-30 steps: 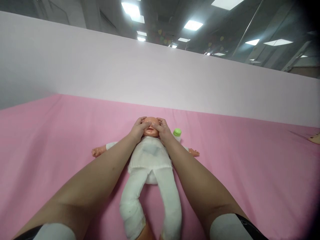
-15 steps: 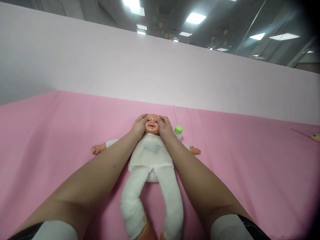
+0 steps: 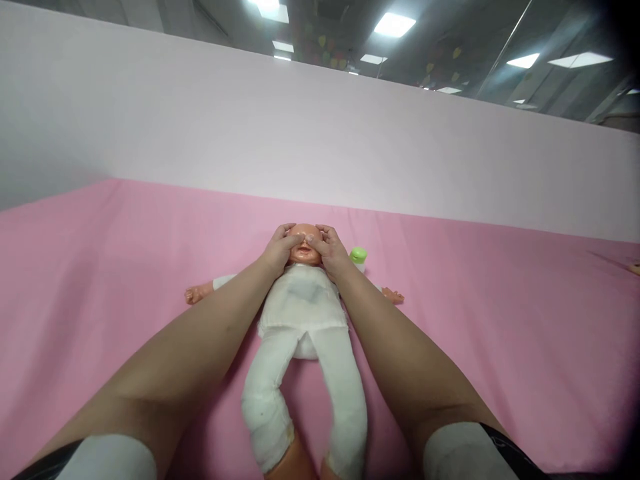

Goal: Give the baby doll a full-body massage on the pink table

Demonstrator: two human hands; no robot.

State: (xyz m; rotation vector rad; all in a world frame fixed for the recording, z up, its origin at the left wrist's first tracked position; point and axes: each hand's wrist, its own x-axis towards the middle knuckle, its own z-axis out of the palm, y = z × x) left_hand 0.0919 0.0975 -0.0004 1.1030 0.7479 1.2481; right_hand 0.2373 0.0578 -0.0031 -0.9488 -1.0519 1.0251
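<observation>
A baby doll with a white cloth body lies face up, its feet pointing toward me and its arms spread to the sides. My left hand cups the left side of the doll's head, the fingers along its edge. Around the other side curls my right hand. Both thumbs lie across the face beside the nose and cover the eyes; the mouth and forehead show between them. Just beyond my right wrist stands a bottle with a green cap, its lower part hidden by my forearm.
Pink cloth with soft folds covers the surface under the doll. A pale wall rises behind it, with dark glass reflecting ceiling lights above. At the far right edge a small object is only partly in view.
My thumbs have moved inward from the sides of the doll's face to beside the nose, covering the eyes. The rest of each hand stays around the head.
</observation>
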